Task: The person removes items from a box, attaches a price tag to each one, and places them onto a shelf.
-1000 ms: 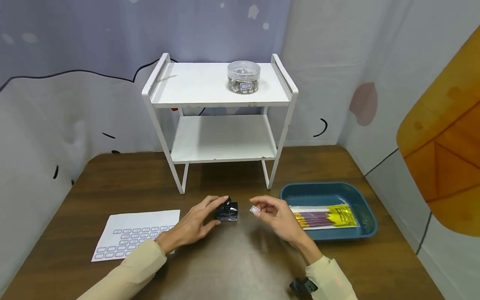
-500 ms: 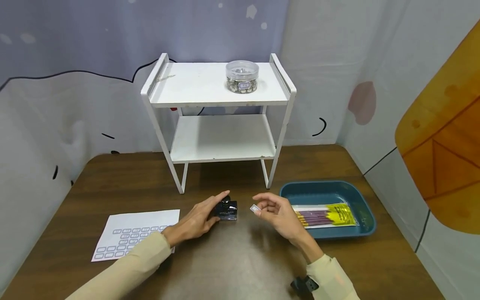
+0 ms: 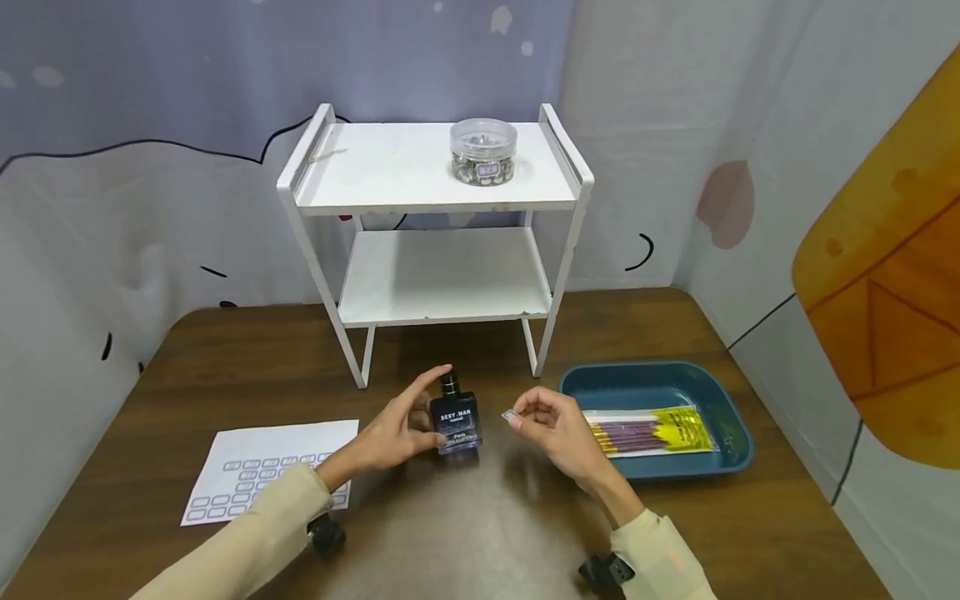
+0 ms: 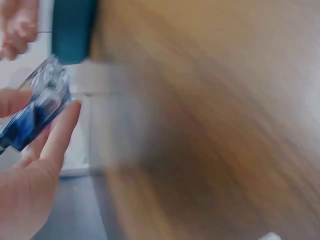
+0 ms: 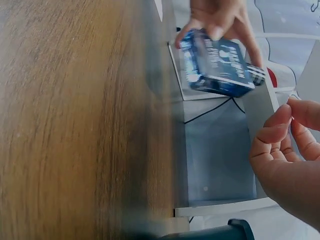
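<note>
My left hand point(image 3: 393, 429) grips a dark, squarish perfume bottle point(image 3: 457, 423) by its side, with a finger up at the black cap. White lettering on the bottle's front faces me. The left wrist view shows the bottle point(image 4: 37, 115) between fingers and thumb, off the table. To its right, my right hand point(image 3: 551, 429) pinches a small white label sticker point(image 3: 509, 415) between thumb and finger, a short gap from the bottle. In the right wrist view the fingertips of my right hand point(image 5: 287, 150) meet, and the sticker is hard to make out there.
At the left lies a white sheet of printed labels point(image 3: 277, 442), partly under my left forearm. A teal tray point(image 3: 738, 446) holding a yellow-and-purple packet point(image 3: 652, 432) stands at the right. Behind, a white two-tier rack point(image 3: 450, 275) carries a clear, labelled jar point(image 3: 483, 154).
My left hand has tilted the bottle up off the table, so its front lettering now shows. The right hand, still pinching the sticker, has hardly moved.
</note>
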A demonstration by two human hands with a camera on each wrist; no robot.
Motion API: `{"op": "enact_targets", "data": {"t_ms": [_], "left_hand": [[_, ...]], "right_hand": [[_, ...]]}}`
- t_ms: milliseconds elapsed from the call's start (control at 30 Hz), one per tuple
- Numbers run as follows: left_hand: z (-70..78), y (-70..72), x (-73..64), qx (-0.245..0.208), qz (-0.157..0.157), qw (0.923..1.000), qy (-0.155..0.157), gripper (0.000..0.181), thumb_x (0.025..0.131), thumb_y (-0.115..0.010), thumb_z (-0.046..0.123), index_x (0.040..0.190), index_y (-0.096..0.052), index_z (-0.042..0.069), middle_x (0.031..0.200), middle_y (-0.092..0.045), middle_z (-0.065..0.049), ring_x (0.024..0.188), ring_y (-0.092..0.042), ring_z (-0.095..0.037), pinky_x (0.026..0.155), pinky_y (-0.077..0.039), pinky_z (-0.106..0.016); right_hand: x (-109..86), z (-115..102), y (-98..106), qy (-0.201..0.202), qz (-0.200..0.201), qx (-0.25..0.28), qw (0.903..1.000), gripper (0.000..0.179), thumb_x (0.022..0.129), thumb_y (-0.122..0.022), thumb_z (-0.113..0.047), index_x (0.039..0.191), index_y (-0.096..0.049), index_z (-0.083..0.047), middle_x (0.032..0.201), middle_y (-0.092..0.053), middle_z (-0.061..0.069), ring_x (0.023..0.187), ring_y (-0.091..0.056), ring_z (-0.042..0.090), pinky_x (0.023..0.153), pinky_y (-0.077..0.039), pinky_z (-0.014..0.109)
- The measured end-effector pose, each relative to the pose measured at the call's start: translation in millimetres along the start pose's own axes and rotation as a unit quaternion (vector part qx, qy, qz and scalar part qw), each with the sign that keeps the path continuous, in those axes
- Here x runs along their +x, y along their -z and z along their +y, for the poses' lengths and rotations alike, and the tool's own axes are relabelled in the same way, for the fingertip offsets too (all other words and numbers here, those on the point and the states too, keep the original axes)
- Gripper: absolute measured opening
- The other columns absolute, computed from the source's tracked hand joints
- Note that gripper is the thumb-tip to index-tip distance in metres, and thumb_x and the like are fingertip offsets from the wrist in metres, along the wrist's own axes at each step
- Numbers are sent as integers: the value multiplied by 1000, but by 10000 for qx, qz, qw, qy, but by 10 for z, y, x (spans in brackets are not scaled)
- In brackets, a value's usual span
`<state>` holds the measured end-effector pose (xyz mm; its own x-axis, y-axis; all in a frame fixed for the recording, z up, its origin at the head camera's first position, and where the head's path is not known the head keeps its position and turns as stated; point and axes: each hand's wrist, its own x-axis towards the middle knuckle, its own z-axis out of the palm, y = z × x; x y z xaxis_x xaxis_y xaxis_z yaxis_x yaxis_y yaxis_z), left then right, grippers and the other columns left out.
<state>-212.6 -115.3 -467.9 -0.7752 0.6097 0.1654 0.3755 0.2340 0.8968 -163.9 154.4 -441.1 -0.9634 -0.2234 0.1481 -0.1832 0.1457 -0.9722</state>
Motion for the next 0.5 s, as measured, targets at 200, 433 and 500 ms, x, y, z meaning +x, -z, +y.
{"op": "enact_targets", "data": {"t_ms": [200, 433, 500], "left_hand": [[177, 13, 1, -891, -630, 9934, 350, 98, 80, -70, -9, 158, -20, 23, 87, -60, -14, 72, -70, -21, 68, -59, -33], [280, -21, -19, -1040, -654, 9907, 578, 97, 79, -68, -10, 158, -20, 23, 85, -59, -13, 70, -70, -21, 67, -61, -36], [295, -35, -21, -1028, -564, 9911, 633, 98, 79, -69, -10, 158, -21, 21, 84, -58, -13, 69, -70, -21, 66, -61, -36]], "right_hand": [[13, -25, -64, -1, -102, 215, 9997, 11, 93, -65, 1, 96, -59, 9, 89, -59, 4, 75, -60, 10, 69, -52, 22], [4, -68, -112, 206, -381, -1, 9991, 8, 96, -63, -2, 95, -59, 5, 85, -60, 14, 70, -62, 14, 66, -54, 24], [1, -75, -137, 316, -419, -91, 9986, 8, 96, -62, -2, 96, -60, 5, 84, -59, 21, 67, -61, 14, 64, -54, 24]]}}
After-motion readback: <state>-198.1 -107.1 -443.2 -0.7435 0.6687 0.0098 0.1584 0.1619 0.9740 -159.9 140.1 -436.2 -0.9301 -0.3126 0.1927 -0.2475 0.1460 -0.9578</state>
